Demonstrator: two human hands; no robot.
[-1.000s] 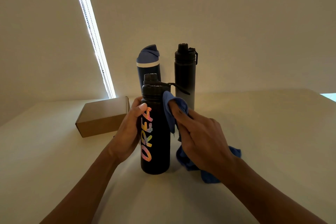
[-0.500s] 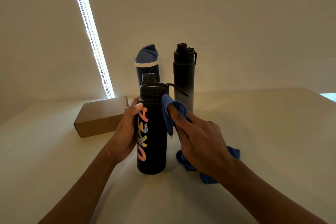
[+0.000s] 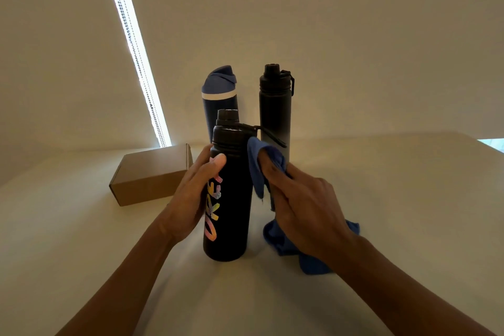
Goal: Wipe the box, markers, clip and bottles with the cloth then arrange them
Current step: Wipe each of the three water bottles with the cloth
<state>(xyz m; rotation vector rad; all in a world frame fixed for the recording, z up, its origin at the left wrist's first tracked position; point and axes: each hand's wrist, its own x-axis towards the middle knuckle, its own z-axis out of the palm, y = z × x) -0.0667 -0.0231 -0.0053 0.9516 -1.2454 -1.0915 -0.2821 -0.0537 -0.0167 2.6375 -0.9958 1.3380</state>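
There is just one camera — it sits on the person's head and looks forward and a little down. It is close in: both arms reach out from the bottom edge, and the left hand [image 3: 195, 194] and right hand [image 3: 302, 207] meet near the middle of the picture. The table [image 3: 395, 185] fills the lower half — a plain wall [image 3: 354, 35] fills the top

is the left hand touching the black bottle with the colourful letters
Touching. The head view shows the left hand wrapped round the side of the lettered black bottle, its thumb lying flat on the front just above the letters, with no gap.
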